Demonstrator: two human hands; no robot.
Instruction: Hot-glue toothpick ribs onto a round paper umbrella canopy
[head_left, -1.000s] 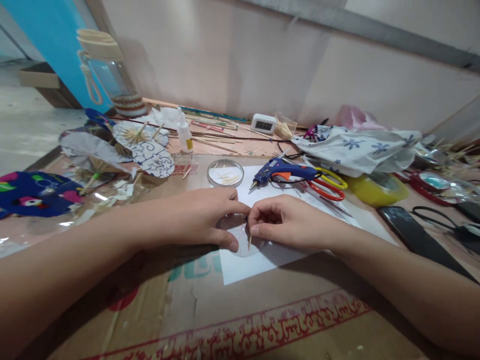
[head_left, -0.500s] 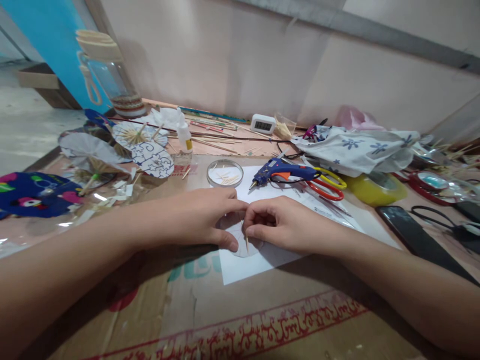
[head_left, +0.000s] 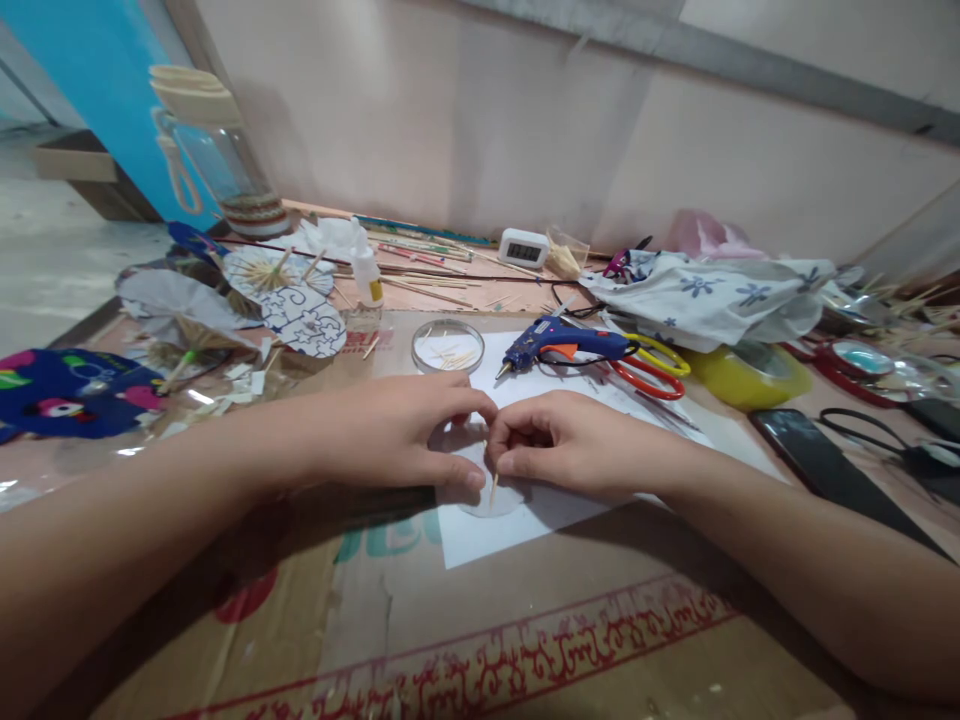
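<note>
My right hand (head_left: 570, 445) pinches a toothpick (head_left: 493, 490) over the paper disc (head_left: 512, 498), which my left hand (head_left: 397, 440) presses flat on the table (head_left: 525, 620). Both look light, fragile; grip the toothpick mid-length.

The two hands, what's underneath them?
A round paper piece lies on a white sheet beneath the left hand and right hand, with a thin stick poking out where they meet. Fingers cover most of the piece and the stick's upper end.
</note>
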